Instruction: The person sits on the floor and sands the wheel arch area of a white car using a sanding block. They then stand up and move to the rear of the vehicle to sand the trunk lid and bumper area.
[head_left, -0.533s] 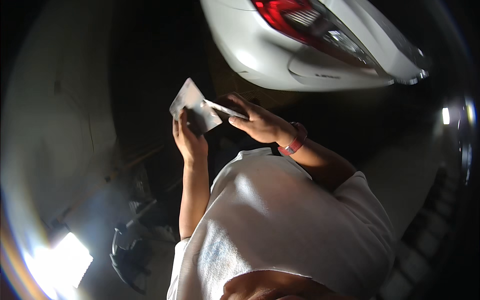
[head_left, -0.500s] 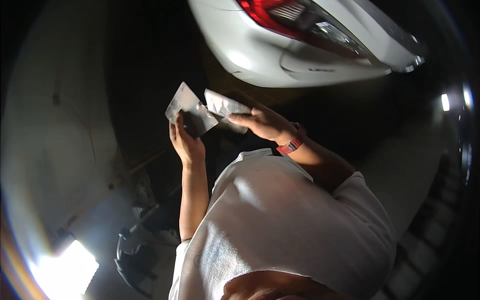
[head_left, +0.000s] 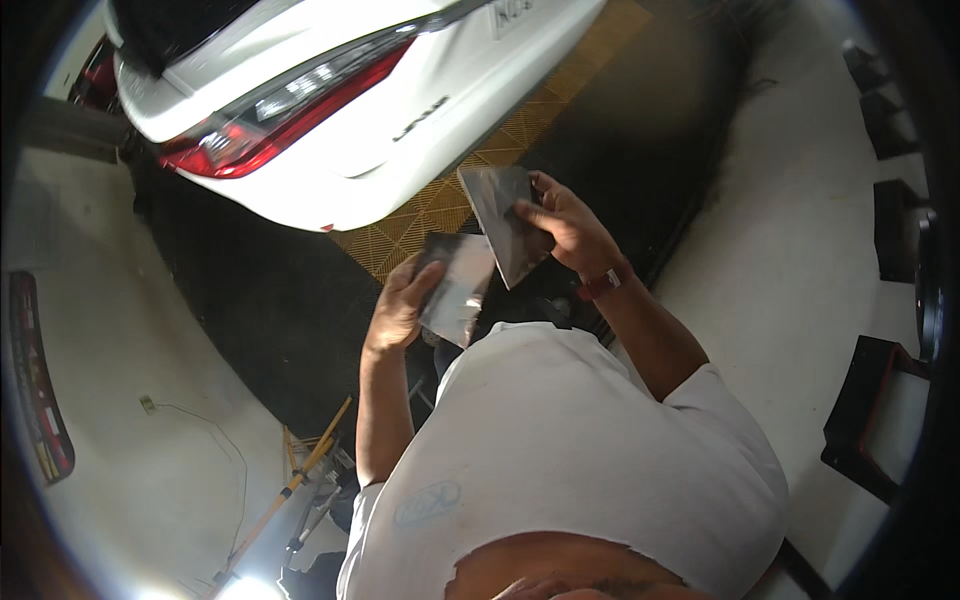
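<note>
Landmark: one glossy white car (head_left: pixel 350 170) with a long red-and-clear tail lamp (head_left: pixel 290 108).

Item one: a thin, rectangular, shiny silver-grey sheet (head_left: pixel 465 285), below the car's rear bumper in view; material uncertain. The bare left hand (head_left: pixel 398 305) held it by its left edge, thumb over the upper face, the other fingers largely hidden; the fingers pinched the sheet.

Item two: a thin, rectangular, darker grey glossy panel (head_left: pixel 497 215), also below the bumper, right of item one. The bare right hand (head_left: pixel 575 228) pinched it by its right side, thumb flat across the face, fingers behind. Contact between the two pieces could not be told.

Accessory: a red-banded wristwatch (head_left: pixel 603 286) on the right wrist, farther from the car.

Surroundings: yellow-brown gridded floor tiles (head_left: pixel 405 238) along the car's lower edge; black flooring (head_left: pixel 260 310) beyond them.
</note>
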